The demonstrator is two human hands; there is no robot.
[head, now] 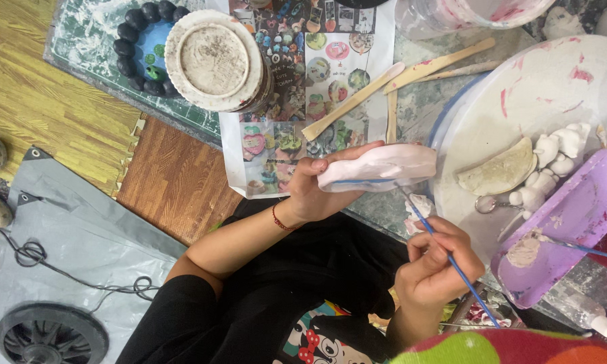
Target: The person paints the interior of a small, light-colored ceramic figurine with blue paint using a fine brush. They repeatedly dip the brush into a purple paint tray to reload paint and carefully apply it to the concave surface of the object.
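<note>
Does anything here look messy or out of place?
Mostly working mess: pink paint smears streak the round white board, and wooden modelling sticks lie crossed beside it. The left hand holds a pink-white clay piece; the right hand holds a brush.

Sleeves: short, black, arms bare below.
Left wrist: thin red string bracelet [280,220].
Shirt: black, cartoon print [308,339] at the front.

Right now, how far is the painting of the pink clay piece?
Done: the clay piece looks pale pink over most of its visible face. In hand: the left hand holds it up while the right hand puts the thin blue brush to its lower edge, where a blue line shows. Left: the underside is hidden.
</note>
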